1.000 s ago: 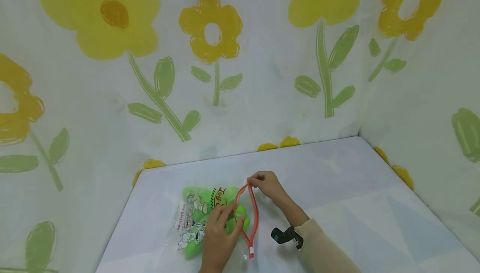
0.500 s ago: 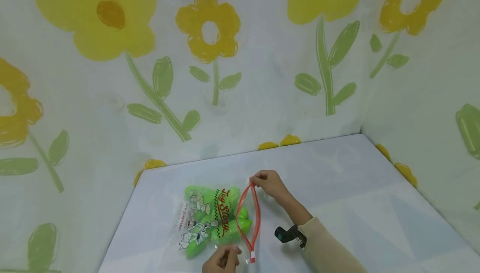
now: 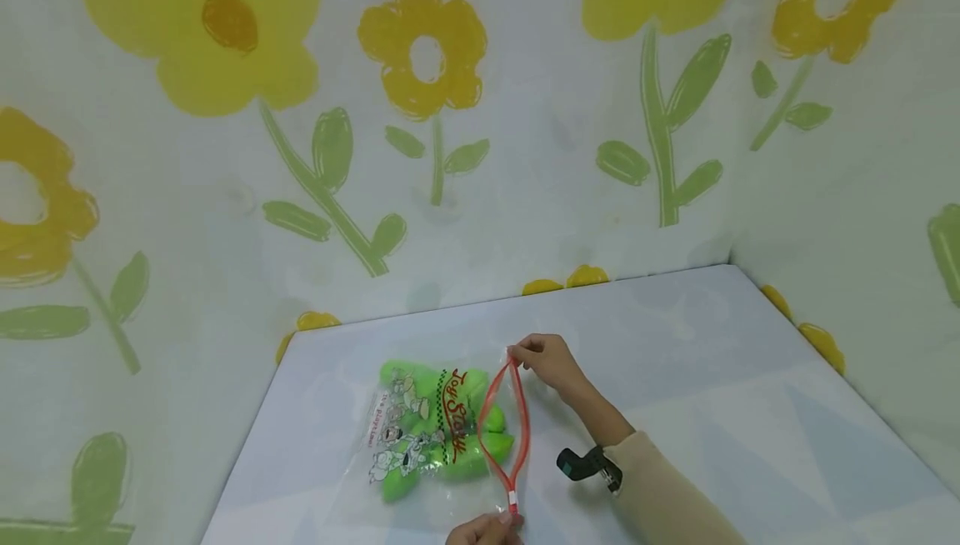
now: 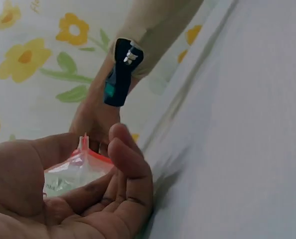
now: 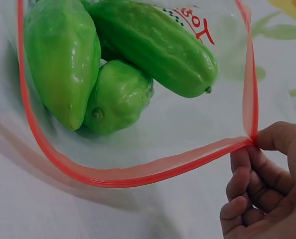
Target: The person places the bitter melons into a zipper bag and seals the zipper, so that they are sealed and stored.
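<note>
A clear zip bag [image 3: 431, 478] with a red zip edge and "Toy Story" print lies on the table. Inside are several glossy green vegetable-shaped pieces [image 5: 63, 64], some long and one round and bumpy. Between thumb and forefinger, my right hand [image 3: 551, 362] pinches the far corner of the red zip, and the mouth gapes. My left hand [image 3: 483, 531] is at the near end, by the white slider [image 3: 513, 497]; its fingertips overlap the red tip in the head view. Its wrist view shows thumb and fingers curved around that end with a gap, so a firm pinch is unclear.
The pale table [image 3: 675, 345] meets a flower-printed cloth [image 3: 525, 153] at the back and right. A black wrist camera [image 3: 588, 468] sits at the right sleeve [image 3: 667, 495].
My left hand has let go of the bag's mouth and moved toward me to the near zip end. My right hand keeps its pinch on the far corner.
</note>
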